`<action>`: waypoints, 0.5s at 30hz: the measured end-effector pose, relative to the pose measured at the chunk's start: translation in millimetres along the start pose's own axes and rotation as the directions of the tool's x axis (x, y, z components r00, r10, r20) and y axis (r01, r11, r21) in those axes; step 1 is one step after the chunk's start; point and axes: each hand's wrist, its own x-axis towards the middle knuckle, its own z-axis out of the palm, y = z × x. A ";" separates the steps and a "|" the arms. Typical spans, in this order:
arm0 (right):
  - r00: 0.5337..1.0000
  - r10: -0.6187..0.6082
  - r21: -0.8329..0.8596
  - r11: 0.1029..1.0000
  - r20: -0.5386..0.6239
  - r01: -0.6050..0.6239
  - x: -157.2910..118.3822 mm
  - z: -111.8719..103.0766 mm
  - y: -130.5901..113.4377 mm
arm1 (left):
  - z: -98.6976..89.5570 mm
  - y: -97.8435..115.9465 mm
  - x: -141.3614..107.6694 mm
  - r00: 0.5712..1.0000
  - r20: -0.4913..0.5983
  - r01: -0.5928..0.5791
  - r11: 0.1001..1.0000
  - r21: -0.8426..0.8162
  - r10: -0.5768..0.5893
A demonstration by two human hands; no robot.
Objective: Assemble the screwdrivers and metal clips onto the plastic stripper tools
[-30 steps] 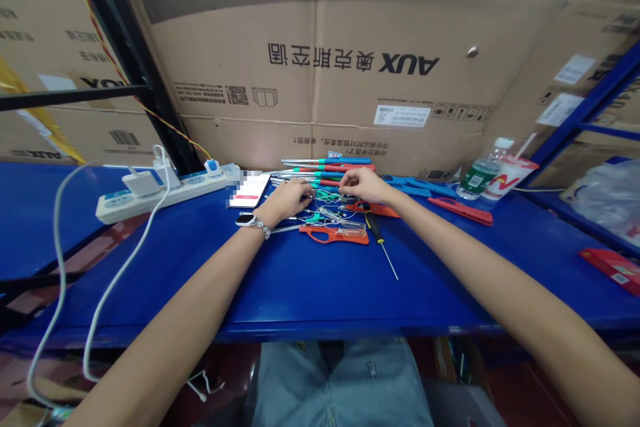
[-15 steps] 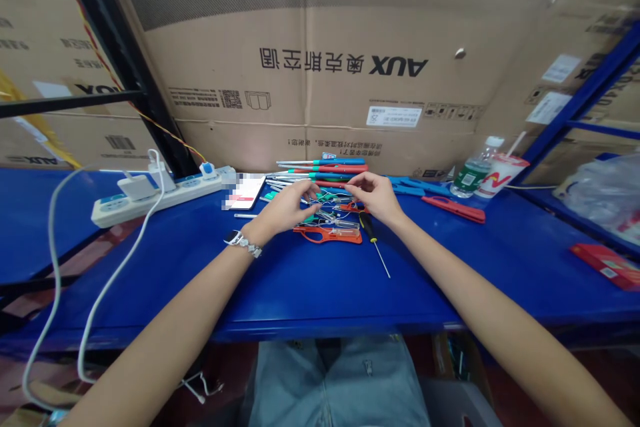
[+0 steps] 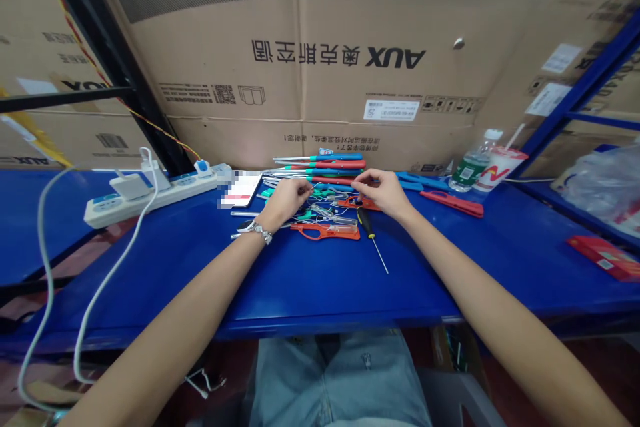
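Over the pile of small parts, my left hand [image 3: 289, 201] is closed, thumb and fingers pinched on a thin white wire [image 3: 318, 185]. My right hand [image 3: 384, 192] is closed in a pinch to its right, and what its fingertips hold is too small to make out. Below them lie clear tubes [image 3: 344, 220], green pieces and fine white wires. An orange plastic handle shell with a finger loop [image 3: 325, 232] is nearest me, and another orange shell [image 3: 367, 204] lies under my right hand. A black-and-yellow screwdriver [image 3: 367, 223] points towards me.
Blue and red long-nosed lighters [image 3: 340, 165] are stacked behind my hands. A phone [image 3: 245, 188] and a power strip [image 3: 150, 197] lie left. At right are blue handles [image 3: 423, 183], a red handle [image 3: 453, 203], a bottle [image 3: 473, 163], a cup [image 3: 500, 170] and a red box [image 3: 603, 257].
My left fingers have drawn together into a pinch, and the left wrist has turned and shifted slightly right. My right hand stays pinched, nearly in place. The view has shifted slightly.
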 end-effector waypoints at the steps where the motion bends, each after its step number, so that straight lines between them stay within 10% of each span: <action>1: 1.000 0.004 0.026 1.000 0.015 -0.005 -0.9 -2.3 -0.4 | 0.4 -0.1 0.4 1.000 0.021 0.004 1.000 0.007 -0.004; 9: 0.982 0.004 0.096 0.995 0.189 -0.023 -28.3 14.3 -3.7 | -25.8 16.5 -17.0 0.991 -0.071 -0.113 0.993 -0.019 0.111; 15: 0.980 -0.013 0.013 1.000 0.198 0.011 -37.7 27.0 -2.7 | -54.8 5.9 -51.9 0.989 0.095 -0.098 0.988 -0.123 0.110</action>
